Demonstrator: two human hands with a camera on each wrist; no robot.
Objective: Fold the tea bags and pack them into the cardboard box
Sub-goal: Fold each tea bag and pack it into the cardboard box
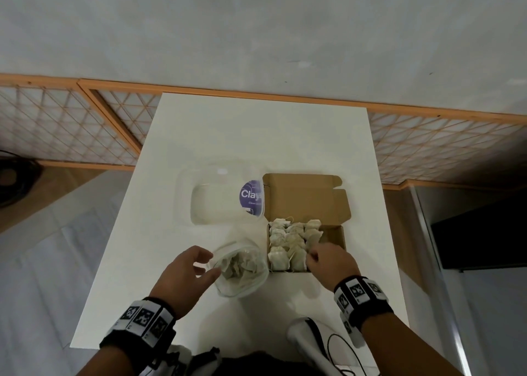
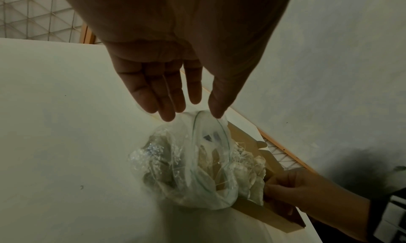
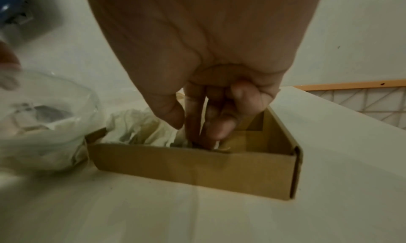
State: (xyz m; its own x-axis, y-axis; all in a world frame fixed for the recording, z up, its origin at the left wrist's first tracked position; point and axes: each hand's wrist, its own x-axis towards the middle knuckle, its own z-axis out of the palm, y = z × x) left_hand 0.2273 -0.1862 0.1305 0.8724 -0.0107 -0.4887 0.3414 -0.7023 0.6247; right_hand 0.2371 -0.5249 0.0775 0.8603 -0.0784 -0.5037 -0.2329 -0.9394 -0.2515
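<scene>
An open cardboard box (image 1: 335, 233) sits on the white table, packed with several folded tea bags (image 1: 288, 241). My right hand (image 1: 312, 257) reaches into its near right part, thumb and fingers curled down on a tea bag (image 3: 175, 141); the fingertips (image 3: 216, 134) dip behind the front wall (image 3: 197, 168). Left of the box lies a clear plastic bag (image 1: 242, 270) holding loose tea bags (image 2: 208, 160). My left hand (image 1: 205, 264) hovers at the bag's mouth (image 2: 211, 125), fingers (image 2: 167, 108) straight and spread, holding nothing.
The box lid (image 1: 302, 196) stands open behind the box. A clear plastic tub (image 1: 216, 201) with a purple label (image 1: 251, 197) lies behind the bag. A white device with a black cable (image 1: 305, 335) sits at the table's near edge. Orange lattice panels (image 1: 71, 124) flank the table.
</scene>
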